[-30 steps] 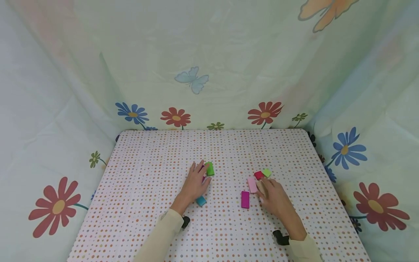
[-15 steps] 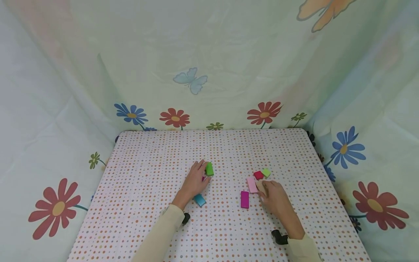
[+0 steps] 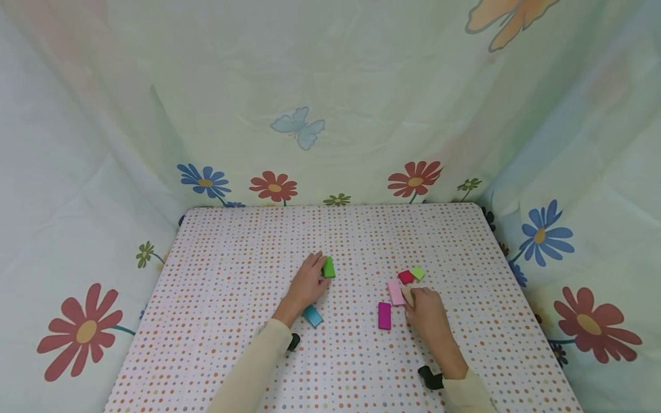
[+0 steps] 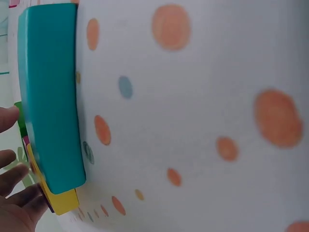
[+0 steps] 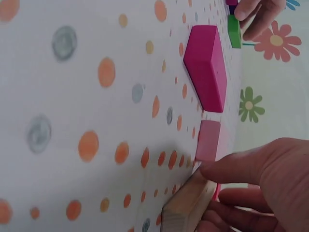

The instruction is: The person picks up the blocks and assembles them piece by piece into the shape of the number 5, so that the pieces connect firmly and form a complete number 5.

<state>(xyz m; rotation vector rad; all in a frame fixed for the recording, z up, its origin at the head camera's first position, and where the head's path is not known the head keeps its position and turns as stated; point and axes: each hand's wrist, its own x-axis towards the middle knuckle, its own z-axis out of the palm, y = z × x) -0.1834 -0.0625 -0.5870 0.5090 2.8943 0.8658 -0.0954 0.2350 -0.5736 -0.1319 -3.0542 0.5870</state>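
By the left hand (image 3: 306,287), whose grip I cannot tell, one each: teal block (image 3: 312,316), yellow block (image 4: 66,201), green block (image 3: 329,268); purple pieces (image 5: 232,8) are too hidden to count. Rightward, one each: magenta block (image 3: 384,316), pink block (image 3: 396,292), red block (image 3: 405,277), wooden block (image 3: 408,296) beside the pink, pinched by the right hand (image 3: 427,312), lime block (image 3: 418,273).

Yellow piece (image 4: 67,202) mostly behind teal block (image 4: 50,96)
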